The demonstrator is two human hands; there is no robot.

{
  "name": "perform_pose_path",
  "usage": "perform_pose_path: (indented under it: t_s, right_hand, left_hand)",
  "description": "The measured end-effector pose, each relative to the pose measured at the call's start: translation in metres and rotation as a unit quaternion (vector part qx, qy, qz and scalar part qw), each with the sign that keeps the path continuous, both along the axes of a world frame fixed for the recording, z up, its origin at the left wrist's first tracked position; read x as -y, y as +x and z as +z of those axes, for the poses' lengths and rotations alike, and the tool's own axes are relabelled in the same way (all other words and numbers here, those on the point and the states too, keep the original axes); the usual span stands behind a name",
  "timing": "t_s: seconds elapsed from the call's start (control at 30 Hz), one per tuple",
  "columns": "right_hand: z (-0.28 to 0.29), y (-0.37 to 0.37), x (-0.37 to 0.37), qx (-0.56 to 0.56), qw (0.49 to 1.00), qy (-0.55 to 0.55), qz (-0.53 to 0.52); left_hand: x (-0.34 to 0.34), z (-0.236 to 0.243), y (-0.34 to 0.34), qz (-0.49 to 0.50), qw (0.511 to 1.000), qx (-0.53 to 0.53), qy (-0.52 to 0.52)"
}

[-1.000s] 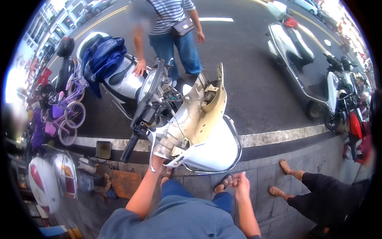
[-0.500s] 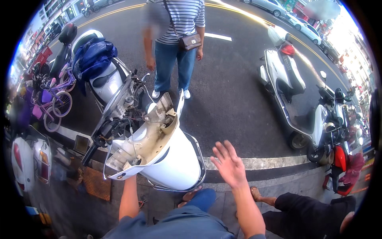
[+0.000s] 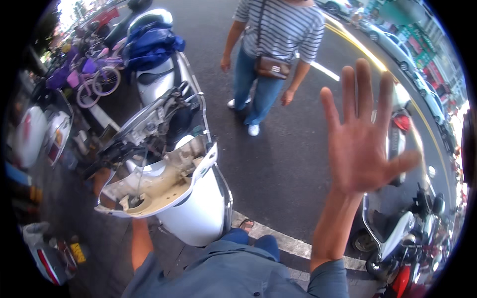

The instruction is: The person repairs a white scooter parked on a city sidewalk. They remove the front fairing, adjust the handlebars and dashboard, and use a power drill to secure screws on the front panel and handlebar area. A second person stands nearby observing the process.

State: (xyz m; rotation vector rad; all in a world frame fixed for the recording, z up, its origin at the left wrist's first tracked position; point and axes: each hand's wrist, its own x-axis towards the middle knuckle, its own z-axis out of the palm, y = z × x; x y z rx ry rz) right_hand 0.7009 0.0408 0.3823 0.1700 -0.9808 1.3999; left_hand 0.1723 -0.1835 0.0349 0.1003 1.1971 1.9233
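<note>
A white scooter (image 3: 191,208) stands before me with its front taken apart, handlebar parts and wires (image 3: 159,116) exposed. My left forearm (image 3: 141,238) rises to the underside of a loose white panel (image 3: 166,191) with a dirty beige inside; my left hand is hidden behind it. My right hand (image 3: 360,149) is raised high to the right of the scooter, palm toward me, fingers and thumb spread, holding nothing. A blue cloth (image 3: 151,47) lies on the scooter's rear.
A person (image 3: 278,44) in a striped shirt with a brown bag stands on the road beyond the scooter. Parked scooters (image 3: 397,238) line the right; bicycles (image 3: 94,82) and other scooters (image 3: 30,134) are at left. Cars (image 3: 382,42) line the far side.
My right hand has risen with fingers spreading. The view has shifted and turned rightward. The person in stripes has taken a hand off the scooter and now stands with both arms lowered.
</note>
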Motion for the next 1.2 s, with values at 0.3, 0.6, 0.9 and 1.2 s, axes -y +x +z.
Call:
perform_pose_path:
  t_s: [0.3, 0.6, 0.9, 1.2]
  right_hand:
    - [-0.233, 0.031, -0.082, 0.364, 0.878, -0.292, 0.106]
    - [-0.343, -0.058, -0.108, 0.431, 0.664, -0.412, 0.450]
    - [-0.317, -0.152, -0.138, 0.444, 0.651, -0.431, 0.440]
    - [-0.291, -0.193, -0.202, 0.495, 0.690, -0.340, 0.404]
  left_hand:
    - [0.025, 0.003, 0.079, 0.145, 0.989, 0.003, 0.005]
    - [0.000, 0.003, 0.146, 0.252, 0.965, 0.002, 0.076]
    - [-0.075, 0.005, 0.212, 0.363, 0.911, 0.013, 0.195]
    - [-0.101, 0.017, 0.249, 0.315, 0.915, 0.029, 0.249]
